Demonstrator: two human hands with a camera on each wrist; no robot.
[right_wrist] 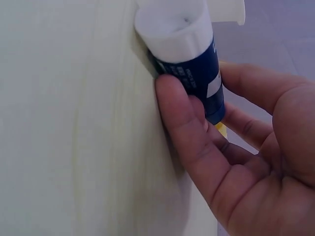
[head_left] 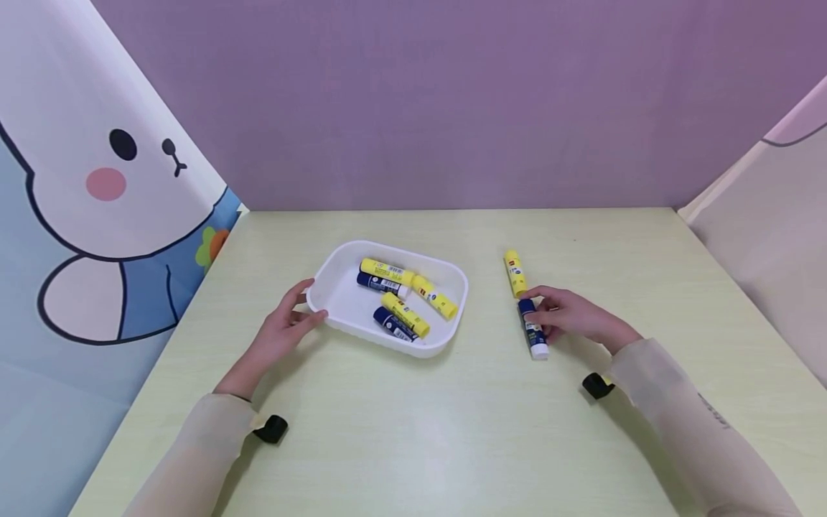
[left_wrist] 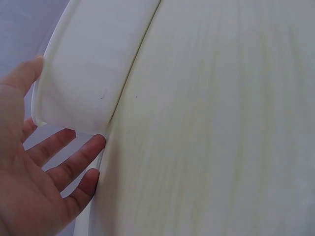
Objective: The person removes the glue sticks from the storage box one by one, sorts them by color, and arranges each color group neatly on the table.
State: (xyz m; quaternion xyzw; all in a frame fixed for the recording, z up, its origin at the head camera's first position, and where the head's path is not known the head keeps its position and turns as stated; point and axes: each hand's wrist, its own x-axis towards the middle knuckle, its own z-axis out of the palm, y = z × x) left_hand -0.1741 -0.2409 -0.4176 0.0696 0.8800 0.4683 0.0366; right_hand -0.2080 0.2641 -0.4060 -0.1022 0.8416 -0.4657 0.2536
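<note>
A white plastic tray [head_left: 342, 287] sits left of centre on the table, with several yellow and blue glue sticks [head_left: 403, 314] lying in it. My left hand [head_left: 284, 327] holds the tray's left end, thumb at the near rim; the left wrist view has fingertips [left_wrist: 93, 145] against the tray wall [left_wrist: 88, 64]. To the right, my right hand [head_left: 571, 316] pinches a dark blue glue stick [head_left: 533, 330] by its sides, its white end pointing toward me. Just beyond that stick's far end lies a yellow glue stick [head_left: 515, 273] on the table.
The pale wood-grain table [head_left: 413, 431] ends at a purple backdrop [head_left: 452, 108]. A cartoon-printed cloth [head_left: 129, 237] borders the left side, a pale cloth [head_left: 775, 237] the right. Black wrist-worn pieces [head_left: 273, 429] hang beside both sleeves.
</note>
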